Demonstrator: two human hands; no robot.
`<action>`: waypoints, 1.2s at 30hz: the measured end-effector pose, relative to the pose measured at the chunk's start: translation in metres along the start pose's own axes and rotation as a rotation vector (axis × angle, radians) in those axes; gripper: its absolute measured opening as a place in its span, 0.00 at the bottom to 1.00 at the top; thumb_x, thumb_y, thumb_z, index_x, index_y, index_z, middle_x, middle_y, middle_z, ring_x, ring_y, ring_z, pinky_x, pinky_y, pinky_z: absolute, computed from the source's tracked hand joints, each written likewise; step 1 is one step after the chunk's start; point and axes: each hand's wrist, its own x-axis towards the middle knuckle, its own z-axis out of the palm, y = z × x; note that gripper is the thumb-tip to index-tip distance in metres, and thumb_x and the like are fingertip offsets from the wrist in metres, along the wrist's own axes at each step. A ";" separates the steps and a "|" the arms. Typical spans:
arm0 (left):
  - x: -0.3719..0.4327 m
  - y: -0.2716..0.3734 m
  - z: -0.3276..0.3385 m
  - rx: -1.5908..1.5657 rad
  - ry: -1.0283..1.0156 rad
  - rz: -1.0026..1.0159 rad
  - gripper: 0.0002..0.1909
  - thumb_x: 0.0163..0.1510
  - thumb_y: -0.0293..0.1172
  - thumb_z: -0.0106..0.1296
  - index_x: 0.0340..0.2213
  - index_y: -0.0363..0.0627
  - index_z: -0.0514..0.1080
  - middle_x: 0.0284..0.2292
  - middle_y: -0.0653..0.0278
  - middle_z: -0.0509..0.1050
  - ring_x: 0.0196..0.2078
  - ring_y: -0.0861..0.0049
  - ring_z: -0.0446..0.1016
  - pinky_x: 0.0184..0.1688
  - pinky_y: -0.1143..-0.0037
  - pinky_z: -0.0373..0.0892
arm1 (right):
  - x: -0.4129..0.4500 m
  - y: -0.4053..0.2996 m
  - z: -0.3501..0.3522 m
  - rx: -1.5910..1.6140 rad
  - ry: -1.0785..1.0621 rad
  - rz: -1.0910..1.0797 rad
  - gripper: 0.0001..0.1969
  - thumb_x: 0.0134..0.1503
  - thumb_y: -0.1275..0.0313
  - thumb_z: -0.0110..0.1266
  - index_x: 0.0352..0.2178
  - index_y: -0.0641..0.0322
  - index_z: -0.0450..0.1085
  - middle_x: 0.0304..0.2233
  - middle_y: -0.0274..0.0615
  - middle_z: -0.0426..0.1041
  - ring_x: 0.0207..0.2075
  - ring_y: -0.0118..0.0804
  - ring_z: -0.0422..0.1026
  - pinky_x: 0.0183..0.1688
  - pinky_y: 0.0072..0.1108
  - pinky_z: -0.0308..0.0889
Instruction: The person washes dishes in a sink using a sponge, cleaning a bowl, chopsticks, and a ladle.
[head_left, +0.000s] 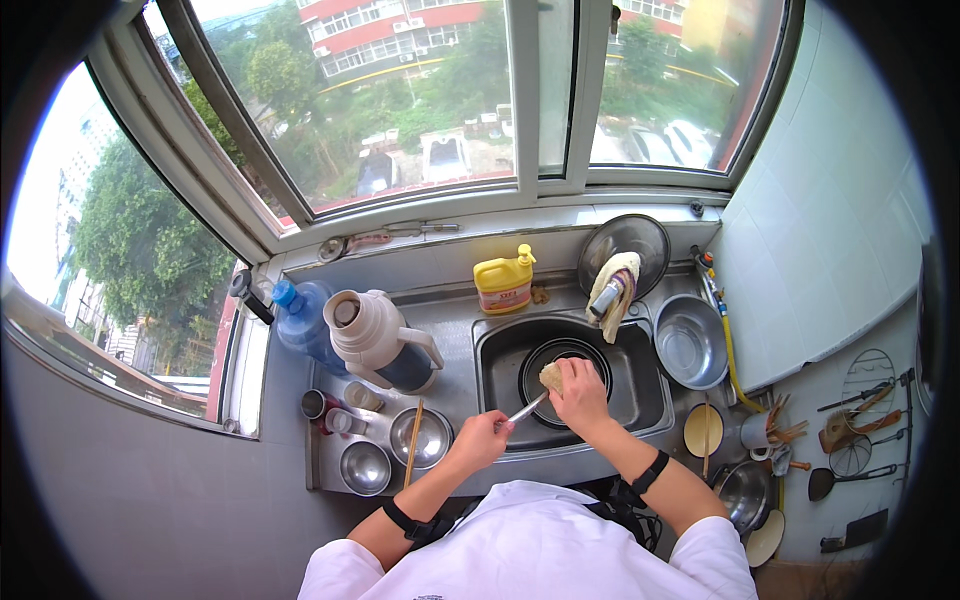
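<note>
My left hand (482, 441) grips one end of a slim metal utensil (526, 409), perhaps a knife or spoon; its far end is hidden. In my right hand (582, 397) is a tan scrubber (551, 376), a sponge or loofah piece, pressed against or right beside that far end. Both hands are over the stainless steel sink (637, 409). Below them in the basin sits a round, dark pan or bowl (556, 346), partly covered by my right hand. A towel (616, 289) drapes over the faucet (604, 298) behind the basin.
A yellow detergent pump bottle (504, 283) stands behind the sink. Leftward are a thermos jug (386, 337), a blue water bottle (304, 322), and metal bowls (365, 468) with chopsticks (414, 442). Rightward are a metal basin (691, 342), an enamel bowl (703, 429) and a utensil cup (756, 432).
</note>
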 end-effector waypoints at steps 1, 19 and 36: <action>0.000 -0.001 0.000 0.012 -0.008 -0.019 0.10 0.42 0.32 0.44 0.24 0.35 0.66 0.15 0.57 0.67 0.17 0.71 0.65 0.22 0.76 0.60 | -0.001 -0.002 0.000 0.059 -0.026 0.039 0.17 0.31 0.73 0.50 0.28 0.65 0.59 0.27 0.43 0.61 0.31 0.41 0.60 0.33 0.25 0.57; 0.011 -0.004 0.013 -0.168 -0.003 -0.126 0.10 0.42 0.32 0.43 0.22 0.35 0.67 0.17 0.58 0.69 0.19 0.73 0.67 0.22 0.77 0.61 | -0.007 -0.026 -0.015 0.351 -0.161 0.018 0.16 0.32 0.69 0.52 0.25 0.64 0.58 0.23 0.43 0.62 0.27 0.41 0.62 0.28 0.25 0.60; 0.006 -0.005 0.007 -0.382 -0.142 -0.139 0.09 0.42 0.26 0.42 0.29 0.37 0.62 0.15 0.67 0.64 0.15 0.88 0.59 0.15 0.85 0.55 | 0.008 -0.003 -0.026 -0.150 0.042 0.117 0.20 0.28 0.73 0.53 0.28 0.62 0.59 0.27 0.40 0.60 0.30 0.37 0.59 0.32 0.23 0.57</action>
